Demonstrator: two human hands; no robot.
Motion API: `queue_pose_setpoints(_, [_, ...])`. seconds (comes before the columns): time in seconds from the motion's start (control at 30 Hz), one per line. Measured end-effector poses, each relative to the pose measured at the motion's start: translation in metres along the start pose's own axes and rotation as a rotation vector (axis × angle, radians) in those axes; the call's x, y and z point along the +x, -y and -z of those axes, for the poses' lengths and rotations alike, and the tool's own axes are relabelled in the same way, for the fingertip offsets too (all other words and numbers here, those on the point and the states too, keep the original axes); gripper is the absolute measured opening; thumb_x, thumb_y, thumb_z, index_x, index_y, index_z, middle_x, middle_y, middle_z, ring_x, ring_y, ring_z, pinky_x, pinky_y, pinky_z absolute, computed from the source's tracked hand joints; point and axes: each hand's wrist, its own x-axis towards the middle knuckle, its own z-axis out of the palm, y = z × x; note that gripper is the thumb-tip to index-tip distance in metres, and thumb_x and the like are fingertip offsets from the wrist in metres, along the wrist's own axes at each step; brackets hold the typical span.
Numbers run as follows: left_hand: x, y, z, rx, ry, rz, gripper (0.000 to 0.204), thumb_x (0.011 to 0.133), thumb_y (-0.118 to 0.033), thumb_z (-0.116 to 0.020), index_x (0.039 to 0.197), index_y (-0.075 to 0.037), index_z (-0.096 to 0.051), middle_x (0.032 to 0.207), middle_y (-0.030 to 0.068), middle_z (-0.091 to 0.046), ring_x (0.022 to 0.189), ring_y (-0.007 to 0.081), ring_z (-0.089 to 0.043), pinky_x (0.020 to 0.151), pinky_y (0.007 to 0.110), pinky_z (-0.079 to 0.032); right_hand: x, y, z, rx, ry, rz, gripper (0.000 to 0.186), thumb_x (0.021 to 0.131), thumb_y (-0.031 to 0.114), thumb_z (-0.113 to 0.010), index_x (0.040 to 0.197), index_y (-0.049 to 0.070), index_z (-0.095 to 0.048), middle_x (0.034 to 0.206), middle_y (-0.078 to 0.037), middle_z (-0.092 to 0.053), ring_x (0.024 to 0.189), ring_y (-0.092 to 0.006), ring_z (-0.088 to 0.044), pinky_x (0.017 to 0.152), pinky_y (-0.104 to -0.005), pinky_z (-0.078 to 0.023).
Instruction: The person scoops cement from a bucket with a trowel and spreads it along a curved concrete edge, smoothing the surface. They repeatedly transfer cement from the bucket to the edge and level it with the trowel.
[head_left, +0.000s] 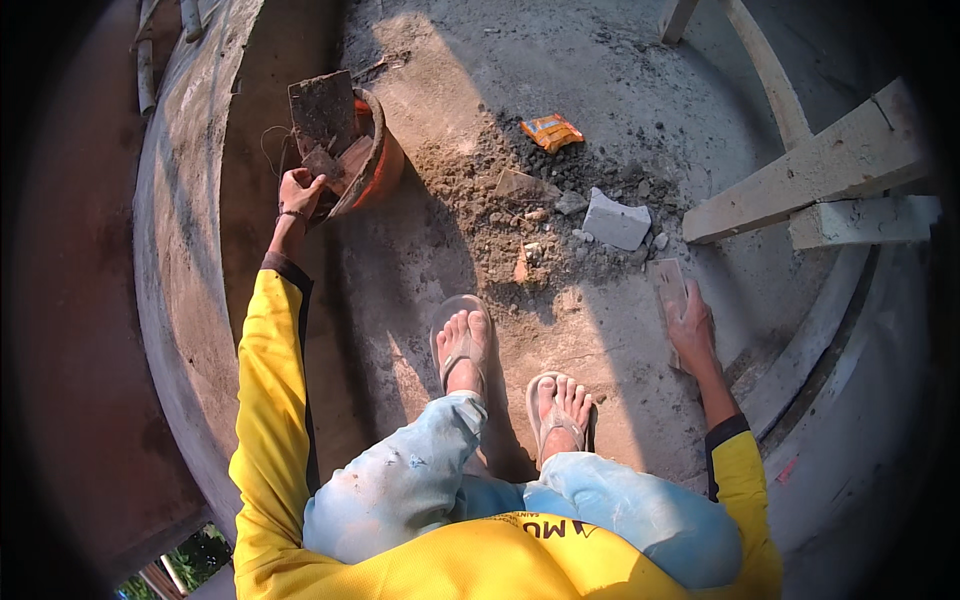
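My left hand (298,194) is at the near rim of an orange bucket (388,168), fingers closed on a small broken brown piece (320,163). A dark flat slab (322,108) stands up out of that bucket, and other flat fragments lie inside. To the right, my right hand (692,332) grips a narrow flat board (666,284) low against the concrete floor; whether it is wood or a tool blade I cannot tell. Between the hands spreads a heap of rubble and dirt (470,200). A pale grey block chunk (615,220) sits at its right edge.
An orange crumpled wrapper (552,132) lies on the far side of the dirt. Pale wooden beams (800,185) slant in from the right. A low concrete edge (195,190) runs along the left. My sandalled feet (465,345) stand just below the rubble.
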Motion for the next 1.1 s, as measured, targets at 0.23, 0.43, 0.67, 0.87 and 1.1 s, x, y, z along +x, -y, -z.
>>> queue_pose_setpoints(0.23, [-0.121, -0.087, -0.020, -0.045, -0.588, -0.504, 0.041, 0.096, -0.018, -0.070, 0.132, -0.003, -0.058, 0.128, 0.0166, -0.061, 0.116, 0.0297, -0.062, 0.101, 0.040, -0.048, 0.012, -0.001, -0.015, 0.079, -0.330, -0.066, 0.053, 0.093, 0.018, -0.067, 0.138, -0.004, -0.047, 0.123, -0.032, -0.063, 0.116, -0.0479, -0.060, 0.099, -0.0507, -0.047])
queue_pose_setpoints(0.43, [-0.218, -0.111, -0.108, -0.182, 0.110, -0.234, 0.052, 0.100, -0.037, -0.063, 0.136, 0.000, -0.055, 0.136, 0.0223, -0.059, 0.127, 0.0392, -0.056, 0.108, 0.045, -0.043, -0.015, -0.024, -0.063, 0.155, -0.354, -0.319, 0.054, 0.094, 0.015, -0.066, 0.138, -0.009, -0.045, 0.133, -0.031, -0.056, 0.126, -0.0428, -0.055, 0.106, -0.0467, -0.043])
queue_pose_setpoints(0.67, [-0.156, -0.136, -0.198, -0.396, 0.166, 0.131, 0.097, 0.098, -0.077, -0.033, 0.162, -0.005, -0.024, 0.161, 0.0287, -0.032, 0.155, 0.0382, -0.022, 0.126, 0.042, -0.014, 0.052, 0.020, -0.106, 0.301, -0.364, -0.212, 0.064, 0.092, 0.017, -0.067, 0.143, -0.010, -0.042, 0.136, -0.034, -0.054, 0.131, -0.0465, -0.050, 0.110, -0.0474, -0.040])
queue_pose_setpoints(0.87, [-0.152, -0.168, -0.210, -0.530, 0.092, -0.079, 0.074, 0.099, -0.065, -0.050, 0.148, -0.009, -0.053, 0.145, 0.0218, -0.052, 0.139, 0.0353, -0.045, 0.119, 0.043, -0.032, 0.103, 0.098, -0.143, 0.342, -0.299, 0.055, 0.055, 0.090, 0.011, -0.063, 0.139, -0.008, -0.047, 0.125, -0.034, -0.060, 0.118, -0.0494, -0.057, 0.102, -0.0503, -0.045])
queue_pose_setpoints(1.1, [-0.171, -0.196, -0.206, -0.632, 0.168, -0.035, 0.050, 0.088, -0.052, -0.073, 0.121, -0.014, -0.075, 0.123, 0.0113, -0.070, 0.118, 0.0266, -0.062, 0.105, 0.038, -0.046, 0.130, 0.137, -0.169, 0.495, -0.055, -0.009, 0.040, 0.088, 0.005, -0.061, 0.125, -0.007, -0.054, 0.118, -0.029, -0.064, 0.108, -0.0403, -0.063, 0.094, -0.0471, -0.048])
